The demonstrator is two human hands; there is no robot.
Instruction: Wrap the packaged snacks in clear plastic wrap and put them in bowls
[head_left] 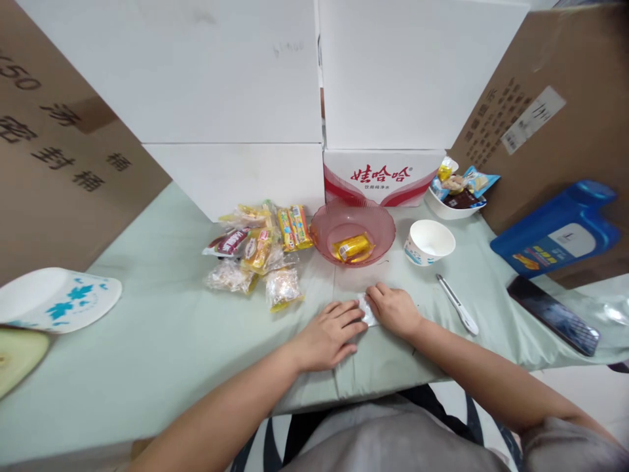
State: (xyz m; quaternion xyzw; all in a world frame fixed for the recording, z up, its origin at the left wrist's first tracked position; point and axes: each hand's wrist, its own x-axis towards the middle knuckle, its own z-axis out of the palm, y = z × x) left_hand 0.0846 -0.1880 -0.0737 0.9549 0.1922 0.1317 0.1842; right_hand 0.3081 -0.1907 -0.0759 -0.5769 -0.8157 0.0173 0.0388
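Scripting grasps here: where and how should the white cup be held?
On the white cup, I'd pinch the outer wall just below the rim, coming from the right: it stands upright, widens toward the top, and the pink bowl sits close on its left.

Wrapper (368, 312) before bowl (344, 219) (cup (428, 244) right)

Left hand (330, 334) and right hand (393, 310) partly hide a whitish packet (367, 312) between them.
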